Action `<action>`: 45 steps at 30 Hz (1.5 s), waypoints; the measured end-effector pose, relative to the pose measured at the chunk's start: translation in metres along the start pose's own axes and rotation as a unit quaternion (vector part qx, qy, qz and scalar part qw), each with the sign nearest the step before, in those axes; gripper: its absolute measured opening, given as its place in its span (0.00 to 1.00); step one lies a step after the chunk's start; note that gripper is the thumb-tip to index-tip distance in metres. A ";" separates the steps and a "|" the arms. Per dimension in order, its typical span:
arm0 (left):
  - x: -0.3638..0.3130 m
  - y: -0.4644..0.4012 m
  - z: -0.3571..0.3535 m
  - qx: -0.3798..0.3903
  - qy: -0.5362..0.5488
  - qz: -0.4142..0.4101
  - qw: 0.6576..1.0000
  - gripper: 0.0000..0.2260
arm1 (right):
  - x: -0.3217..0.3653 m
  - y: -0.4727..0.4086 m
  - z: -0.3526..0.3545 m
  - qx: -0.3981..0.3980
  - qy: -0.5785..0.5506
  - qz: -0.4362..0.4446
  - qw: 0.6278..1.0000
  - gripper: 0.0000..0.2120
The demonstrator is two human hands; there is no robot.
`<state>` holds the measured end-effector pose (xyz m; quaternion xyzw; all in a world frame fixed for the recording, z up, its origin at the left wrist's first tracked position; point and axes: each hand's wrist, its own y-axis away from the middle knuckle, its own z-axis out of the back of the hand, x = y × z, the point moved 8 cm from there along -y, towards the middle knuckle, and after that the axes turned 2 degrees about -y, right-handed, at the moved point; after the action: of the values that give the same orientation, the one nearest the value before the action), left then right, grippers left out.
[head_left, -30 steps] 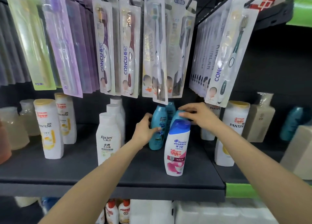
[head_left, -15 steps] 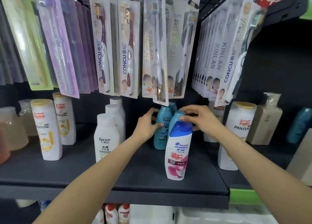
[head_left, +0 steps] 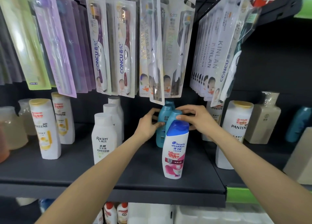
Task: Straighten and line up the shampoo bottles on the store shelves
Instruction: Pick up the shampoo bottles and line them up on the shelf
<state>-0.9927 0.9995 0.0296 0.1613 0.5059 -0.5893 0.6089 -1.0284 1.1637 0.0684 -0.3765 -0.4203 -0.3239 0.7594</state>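
On the dark shelf (head_left: 118, 181), a white Head & Shoulders bottle (head_left: 174, 149) with a blue cap stands upright near the front. Behind it stand three teal bottles in a row. My left hand (head_left: 148, 125) grips the left side of the teal bottle (head_left: 160, 132) behind the front one. My right hand (head_left: 194, 119) wraps the top of the front teal bottle (head_left: 173, 117), thumb on its cap. A row of white Raclen bottles (head_left: 103, 139) stands to the left, Pantene bottles (head_left: 44, 129) further left.
Toothbrush packs (head_left: 152, 46) hang low from pegs just above the bottles and my hands. More Pantene bottles (head_left: 236, 127) and a beige bottle (head_left: 263, 119) stand on the right shelf section. Peach-coloured bottles (head_left: 10, 129) sit at far left. Bottles fill the lower shelf.
Both hands have closed in tighter on the teal bottles, and the two front teal bottles now stand closer together behind the Head & Shoulders bottle. The camera has moved slightly closer.
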 end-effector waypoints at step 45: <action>-0.065 0.006 0.003 0.061 -0.223 -0.159 0.960 0.19 | -0.011 -0.064 0.013 -0.098 0.118 0.048 0.987 0.08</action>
<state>-0.9730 1.0351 0.0812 -0.0199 0.3398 -0.7295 0.5933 -1.0899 1.1445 0.0831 -0.4283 -0.2752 -0.3687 0.7778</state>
